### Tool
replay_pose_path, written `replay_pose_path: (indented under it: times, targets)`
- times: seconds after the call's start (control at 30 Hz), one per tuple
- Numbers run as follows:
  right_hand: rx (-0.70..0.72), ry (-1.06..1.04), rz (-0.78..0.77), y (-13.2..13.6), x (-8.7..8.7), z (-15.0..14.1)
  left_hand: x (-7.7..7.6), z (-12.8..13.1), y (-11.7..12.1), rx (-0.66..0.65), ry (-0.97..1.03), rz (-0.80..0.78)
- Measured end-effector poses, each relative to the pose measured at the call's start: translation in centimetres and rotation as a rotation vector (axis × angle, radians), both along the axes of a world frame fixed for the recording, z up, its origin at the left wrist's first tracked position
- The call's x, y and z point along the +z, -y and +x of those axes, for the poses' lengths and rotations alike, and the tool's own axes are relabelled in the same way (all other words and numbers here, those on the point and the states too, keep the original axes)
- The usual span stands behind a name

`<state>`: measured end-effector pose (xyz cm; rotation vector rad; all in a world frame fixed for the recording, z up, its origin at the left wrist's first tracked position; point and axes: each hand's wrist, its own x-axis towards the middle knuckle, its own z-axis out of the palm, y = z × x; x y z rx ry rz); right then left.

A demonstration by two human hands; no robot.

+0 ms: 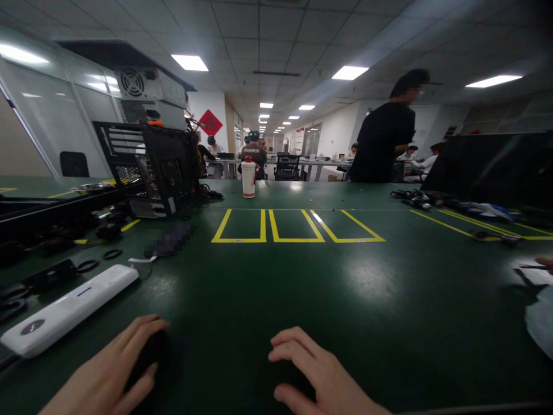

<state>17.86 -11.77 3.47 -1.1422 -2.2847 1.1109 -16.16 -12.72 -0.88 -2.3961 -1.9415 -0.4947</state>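
My left hand (114,366) is at the lower left, fingers bent and thumb apart, over the dark green table (224,300). A dark patch, perhaps only shadow, lies between its thumb and fingers; no held thing can be made out. Nearest to it is a long white power strip (82,308), with a white cable (143,259) at its far end. At the lower middle, my right hand (313,366) hovers over or rests on the tabletop, its fingers loosely curved and the thumb apart. Nothing shows in its grasp.
Yellow tape outlines (296,240) mark the table's middle, with a white cup (248,180) behind them. An opened black computer case (158,167) stands at left. Cables (412,199) lie at right. A person in black (380,138) stands beyond; another person's hand (545,263) shows at the right edge.
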Motion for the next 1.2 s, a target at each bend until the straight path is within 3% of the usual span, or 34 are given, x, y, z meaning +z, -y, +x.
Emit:
replay_pose_path:
  times: [0.1,0.2,0.3,0.43,0.57,0.77,1.03,1.2]
  targets:
    - [-0.065,-0.048,0.009,-3.5,1.1,0.7,2.2,6.4,-5.8,-0.215,0.059,-0.11]
    - [-0.192,-0.171,-0.057,-9.3,0.3,1.1,3.5,12.7,-12.4,-0.351,0.102,-0.094]
    - [-0.339,-0.366,-0.099,-15.2,-1.5,1.1,3.1,17.1,-17.2,-0.388,0.142,-0.071]
    - [-0.403,-0.602,-0.23,-19.4,-3.3,0.8,1.6,19.3,-20.4,-0.387,0.212,-0.028]
    - [-0.463,-0.623,-0.287,-20.4,-3.2,0.6,1.1,19.0,-22.1,-0.382,0.34,-0.088]
    - [-0.442,-0.66,-0.306,-20.6,-2.9,0.7,0.7,18.4,-23.5,-0.488,0.509,-0.187]
    - [-0.215,-0.666,0.008,-18.0,-3.9,0.8,0.9,17.7,-19.9,-0.602,0.36,0.103]
    - [-0.228,-0.653,0.013,-17.3,-3.8,0.5,1.1,17.5,-19.1,-0.609,0.298,0.152]
